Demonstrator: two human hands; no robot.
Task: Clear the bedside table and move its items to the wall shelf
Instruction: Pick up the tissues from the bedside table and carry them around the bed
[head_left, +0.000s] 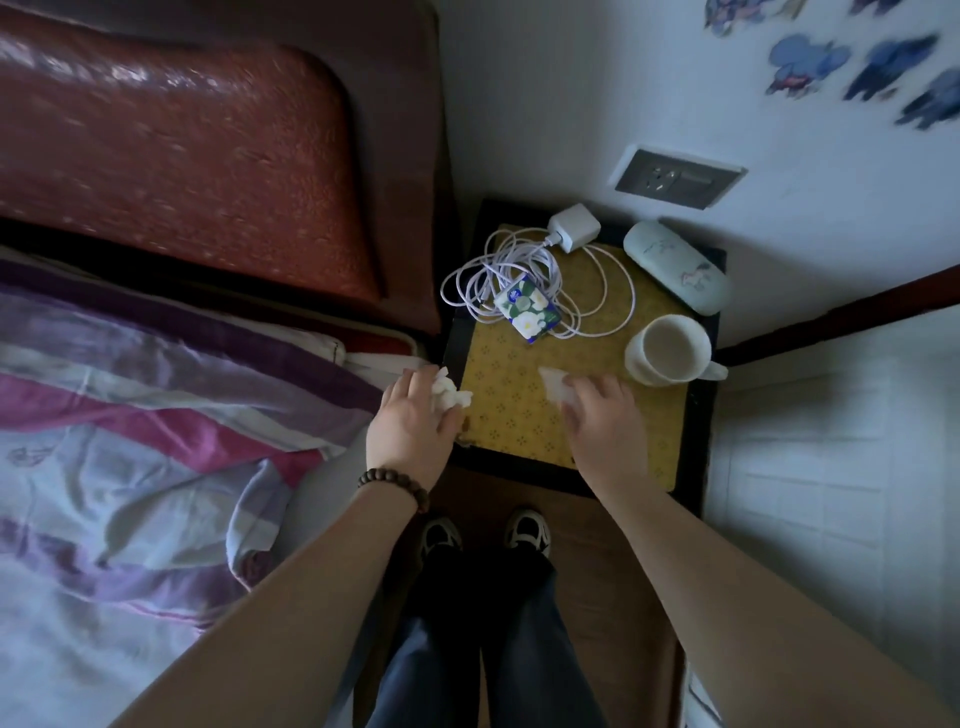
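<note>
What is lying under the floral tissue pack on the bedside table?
The floral tissue pack lies on loops of the white charger cable, over the yellow mat. Anything else beneath is covered.
</note>
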